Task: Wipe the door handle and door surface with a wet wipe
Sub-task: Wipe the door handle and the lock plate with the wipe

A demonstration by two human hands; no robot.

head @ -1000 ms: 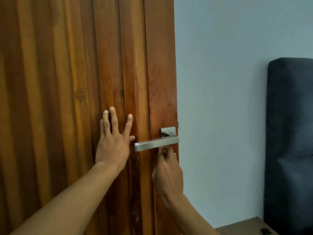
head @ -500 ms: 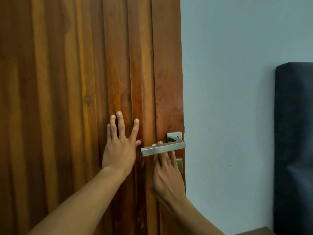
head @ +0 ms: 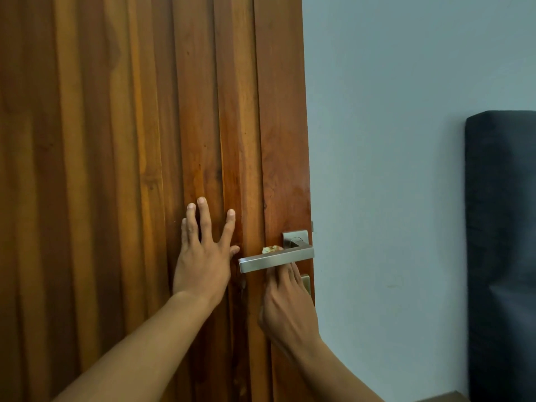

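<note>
A brown wooden door [head: 130,140] with vertical grooves fills the left half of the head view. Its brushed metal lever handle [head: 275,258] sticks out near the right edge, below a square rose. My left hand [head: 203,256] lies flat on the door just left of the handle, fingers spread. My right hand [head: 287,303] reaches up behind the handle from below, its fingertips hidden by the lever. A small crumpled wet wipe [head: 271,249] peeks out above the lever, pressed against the door by those fingers.
A pale blue wall [head: 391,169] stands right of the door edge. A dark padded headboard [head: 501,256] rises at the far right. A wooden corner [head: 446,397] shows at the bottom right. A small lock plate [head: 306,282] sits under the handle.
My right hand has slid up from under the handle to behind it, and the wipe now shows above the lever. The left hand stays flat on the door.
</note>
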